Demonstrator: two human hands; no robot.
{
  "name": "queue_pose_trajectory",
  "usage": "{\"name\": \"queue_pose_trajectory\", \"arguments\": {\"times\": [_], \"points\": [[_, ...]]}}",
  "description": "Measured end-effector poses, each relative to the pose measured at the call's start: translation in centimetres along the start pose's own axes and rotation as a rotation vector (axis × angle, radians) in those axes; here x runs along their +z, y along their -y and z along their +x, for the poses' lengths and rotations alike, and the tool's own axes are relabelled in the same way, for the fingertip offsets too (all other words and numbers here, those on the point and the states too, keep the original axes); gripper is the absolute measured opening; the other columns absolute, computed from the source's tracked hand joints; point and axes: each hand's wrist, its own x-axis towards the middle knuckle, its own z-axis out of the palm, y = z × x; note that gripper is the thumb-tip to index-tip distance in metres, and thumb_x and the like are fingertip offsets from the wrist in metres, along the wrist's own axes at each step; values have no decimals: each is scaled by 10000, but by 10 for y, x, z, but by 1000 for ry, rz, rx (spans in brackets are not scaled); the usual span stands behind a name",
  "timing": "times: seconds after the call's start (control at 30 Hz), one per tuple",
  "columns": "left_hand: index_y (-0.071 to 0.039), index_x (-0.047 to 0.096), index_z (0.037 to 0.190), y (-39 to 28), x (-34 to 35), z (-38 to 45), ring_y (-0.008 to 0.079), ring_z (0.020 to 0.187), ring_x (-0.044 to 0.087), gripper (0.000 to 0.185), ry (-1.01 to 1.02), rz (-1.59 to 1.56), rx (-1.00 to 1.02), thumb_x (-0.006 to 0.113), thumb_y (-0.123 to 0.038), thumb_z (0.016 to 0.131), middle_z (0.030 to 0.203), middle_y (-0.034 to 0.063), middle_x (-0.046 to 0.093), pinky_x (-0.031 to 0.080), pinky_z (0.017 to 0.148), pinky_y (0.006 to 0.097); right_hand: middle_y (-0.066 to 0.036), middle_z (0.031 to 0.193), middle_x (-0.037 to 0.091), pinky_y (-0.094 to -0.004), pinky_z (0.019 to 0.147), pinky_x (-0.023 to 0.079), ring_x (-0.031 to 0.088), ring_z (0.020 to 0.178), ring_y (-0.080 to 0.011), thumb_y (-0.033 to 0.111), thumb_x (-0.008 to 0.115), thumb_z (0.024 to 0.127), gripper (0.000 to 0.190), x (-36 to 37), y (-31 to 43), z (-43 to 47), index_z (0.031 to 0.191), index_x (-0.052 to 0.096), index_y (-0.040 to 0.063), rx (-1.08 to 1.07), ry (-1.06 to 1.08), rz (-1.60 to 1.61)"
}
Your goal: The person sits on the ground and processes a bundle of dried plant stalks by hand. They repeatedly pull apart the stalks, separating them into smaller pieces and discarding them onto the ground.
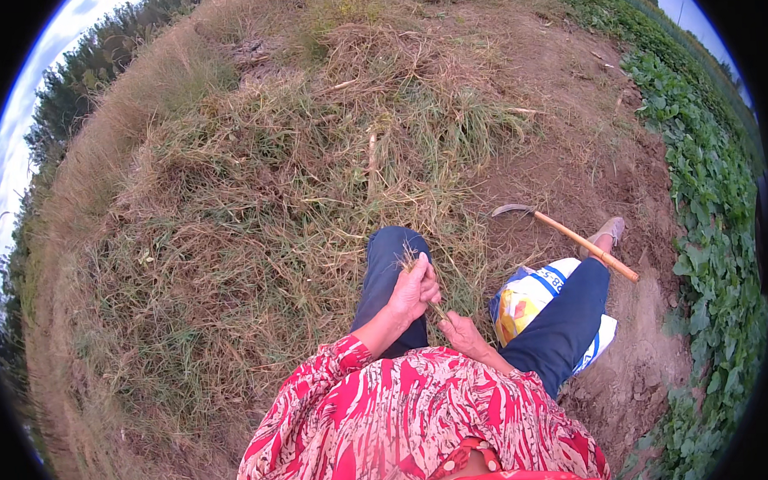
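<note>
My left hand [416,288] is closed around a small bundle of dry grass stems [410,259], whose frayed ends stick up past the thumb, over my left knee. Lower and to the right, my right hand [461,333] pinches the other end of the same stems between thumb and fingers, near my lap. A sickle [571,235] with a curved metal blade and a long wooden handle lies to the right, its handle passing over my right lower leg. Beneath my right leg is a white printed woven sack [529,298] with blue and yellow areas.
Cut grass [263,231] lies in a broad heap ahead and to the left. Bare soil [565,170] stretches along the right, bordered by a row of leafy green plants [705,184]. Tall dry grass [138,109] and trees stand at the far left.
</note>
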Motion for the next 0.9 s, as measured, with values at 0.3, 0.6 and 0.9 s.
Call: {"name": "queue_pose_trajectory", "arguments": {"times": [0.3,0.6,0.9], "points": [[-115,480,812,3,0,7,71,479,334,211,147,2,10,522,-290,924,582,-59,332,340,473,251,14,586,427,-234,487,358,377,510,-61,316,393,973,344,-3,-1,-8,856,505,12,66,-5,286],[-96,464,781,2,14,1,102,469,374,316,230,97,38,423,-355,958,542,-34,342,388,523,301,25,578,437,-227,458,332,378,485,-62,256,406,965,291,-1,-8,-8,818,526,35,250,-9,592],[-57,434,1274,0,5,-4,59,538,363,462,435,-56,-75,607,-150,857,786,-8,535,358,566,254,24,615,444,-229,502,338,384,545,-61,270,429,954,292,-5,-2,-12,803,516,35,208,58,537]]}}
